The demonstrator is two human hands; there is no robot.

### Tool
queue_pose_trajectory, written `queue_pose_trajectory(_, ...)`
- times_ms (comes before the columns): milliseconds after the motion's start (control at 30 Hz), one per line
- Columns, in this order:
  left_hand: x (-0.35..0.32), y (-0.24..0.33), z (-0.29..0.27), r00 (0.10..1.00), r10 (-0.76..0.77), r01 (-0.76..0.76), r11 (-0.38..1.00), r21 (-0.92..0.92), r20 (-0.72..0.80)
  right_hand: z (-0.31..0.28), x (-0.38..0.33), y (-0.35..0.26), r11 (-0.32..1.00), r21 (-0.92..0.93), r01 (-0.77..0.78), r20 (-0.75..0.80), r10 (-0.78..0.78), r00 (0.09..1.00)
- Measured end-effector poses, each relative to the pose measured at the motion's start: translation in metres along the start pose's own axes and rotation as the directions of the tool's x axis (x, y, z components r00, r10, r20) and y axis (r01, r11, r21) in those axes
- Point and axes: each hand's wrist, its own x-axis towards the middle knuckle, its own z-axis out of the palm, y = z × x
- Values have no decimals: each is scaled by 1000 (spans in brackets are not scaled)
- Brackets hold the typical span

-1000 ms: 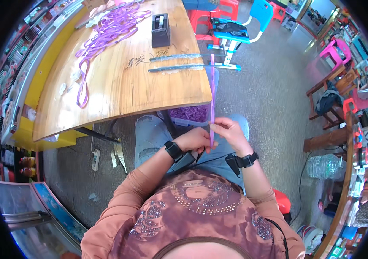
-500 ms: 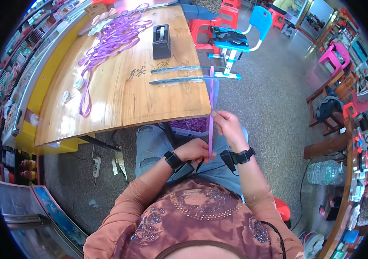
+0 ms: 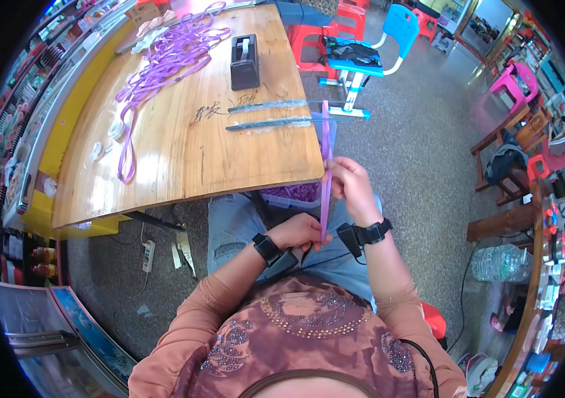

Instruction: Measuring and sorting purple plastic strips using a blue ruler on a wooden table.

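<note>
A narrow purple ribbon runs upright past the table's right edge, its upper end at two thin dark rods fixed on the tabletop with clear tape and jutting over the edge. Low over my lap, my left hand pinches the ribbon's lower end. Higher up, beside the table corner, my right hand has thumb and fingers closed on the ribbon. Under that corner a clear plastic bin holds many purple pieces. A tangle of purple ribbon lies across the far left of the table.
The wooden table carries a black tape dispenser and small white rolls. A blue chair and red stools stand beyond it. Shelves of goods line both sides. A power strip lies on the floor.
My right hand has moved slightly up along the ribbon, farther from my body. My left hand stays at the lower end. The view has shifted a little.
</note>
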Motion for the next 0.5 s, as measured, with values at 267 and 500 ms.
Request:
queue_pose_trajectory(267,0,2,2,999,-40,41,999,-20,27,5,37,2,936,-256,243,-52,-264,963)
queue_pose_trajectory(500,13,-5,-3,999,47,-46,996,81,-4,1,33,4,986,-22,165,-40,-165,985)
